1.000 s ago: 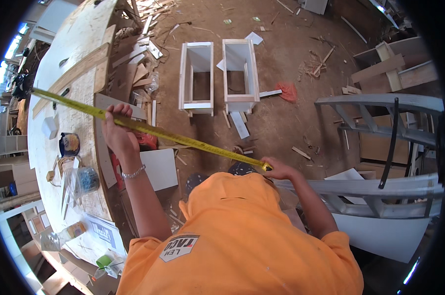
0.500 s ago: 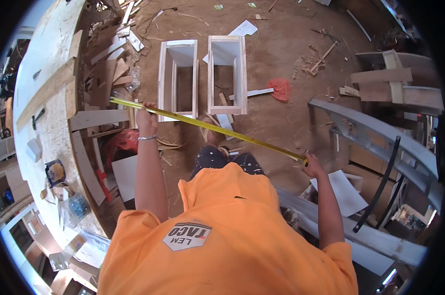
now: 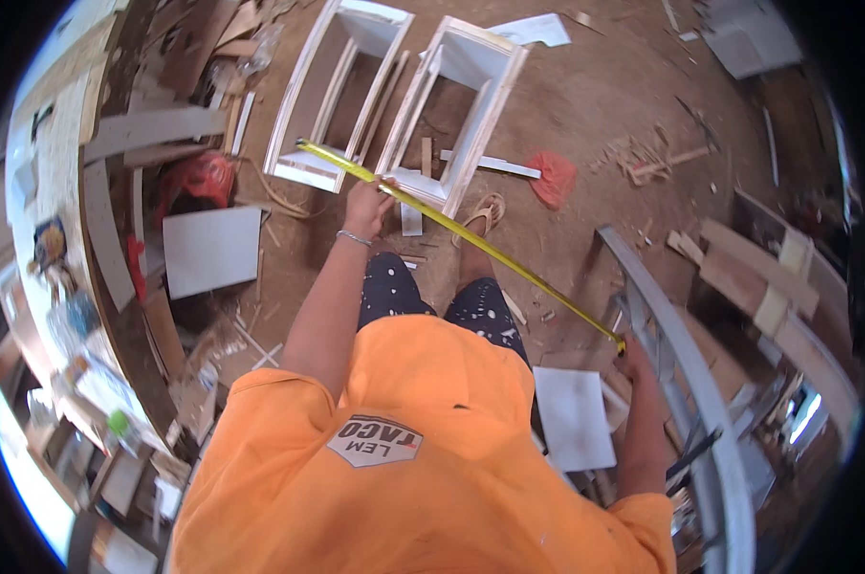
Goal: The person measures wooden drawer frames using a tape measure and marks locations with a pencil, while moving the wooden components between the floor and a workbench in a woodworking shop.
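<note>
A yellow tape measure (image 3: 509,262) stretches slantwise in front of my body. My left hand (image 3: 366,208) is closed on its blade, with a short length sticking out beyond the fingers toward the left box frame. At the other end, low on the right, my right hand (image 3: 631,358) grips the tape measure, whose dark case is mostly hidden by the fingers. Just past my left hand stand two open rectangular box frames of pale wood and white board, the left frame (image 3: 276,143) and the right frame (image 3: 494,115), side by side on the floor.
A grey metal ladder-like frame (image 3: 686,387) runs close by my right arm. White boards (image 3: 212,251) lie at both sides of me. The workbench (image 3: 54,182) lines the left. A red plastic bag (image 3: 553,180) and wood scraps (image 3: 657,165) litter the brown floor.
My view has turned and moved nearer the box frames. My left hand has shifted right relative to the workbench, in front of the frames; the right hand is now beside the metal frame.
</note>
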`<state>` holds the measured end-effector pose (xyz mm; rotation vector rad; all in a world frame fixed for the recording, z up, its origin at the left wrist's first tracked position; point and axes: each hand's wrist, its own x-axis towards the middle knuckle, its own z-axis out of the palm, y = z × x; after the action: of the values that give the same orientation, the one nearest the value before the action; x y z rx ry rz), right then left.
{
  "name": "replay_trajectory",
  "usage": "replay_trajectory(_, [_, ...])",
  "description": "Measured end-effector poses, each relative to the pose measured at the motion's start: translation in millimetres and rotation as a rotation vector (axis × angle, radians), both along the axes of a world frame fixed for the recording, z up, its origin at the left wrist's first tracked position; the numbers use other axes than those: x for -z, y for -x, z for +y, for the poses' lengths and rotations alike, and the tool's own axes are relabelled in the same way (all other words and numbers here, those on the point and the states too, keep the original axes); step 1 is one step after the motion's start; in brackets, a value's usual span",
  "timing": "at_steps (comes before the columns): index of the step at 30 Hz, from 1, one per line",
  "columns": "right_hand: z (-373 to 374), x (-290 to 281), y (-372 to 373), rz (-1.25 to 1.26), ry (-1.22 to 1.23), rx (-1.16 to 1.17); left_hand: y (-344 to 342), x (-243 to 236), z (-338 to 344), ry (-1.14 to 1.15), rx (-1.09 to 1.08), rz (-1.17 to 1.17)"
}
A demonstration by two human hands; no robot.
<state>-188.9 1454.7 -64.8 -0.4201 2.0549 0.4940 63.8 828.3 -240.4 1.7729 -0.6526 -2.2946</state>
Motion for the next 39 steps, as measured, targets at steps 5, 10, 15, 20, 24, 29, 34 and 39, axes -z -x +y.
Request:
replay_trajectory(5, [40.6,27.7,85.0,0.075,0.083,-0.075,42.8,29.9,70.2,0.028,-0.094,-0.050])
replay_trajectory(10, [80.6,55.4,132.7,0.119,0.189,-0.071,74.6,64.6,117.0,0.089,0.011,-0.183])
replay_trajectory(15, [70.6,56.1,161.1,0.097,0.179,-0.081,96.5,69.7,122.4,0.085,-0.046,-0.184])
replay_trajectory(20, [91.9,67.4,187.1,0.074,0.204,0.074,95.1,63.3,105.7,0.076,-0.173,-0.167])
replay_trajectory(24, [109.6,60.0,215.0,0.093,0.254,-0.055,85.9,71.1,85.7,0.057,-0.074,-0.191])
replay_trajectory(29, [83.1,14.1,228.3,0.015,0.059,-0.029,97.4,69.2,88.4,0.078,0.009,-0.337])
replay_trajectory(34, [71.1,-35.3,220.1,0.056,-0.067,-0.096,83.6,86.5,99.4,0.044,0.115,-0.362])
replay_trajectory(39, [57.0,-57.5,205.1,0.101,-0.214,-0.157,76.0,92.8,106.3,0.021,0.031,-0.239])
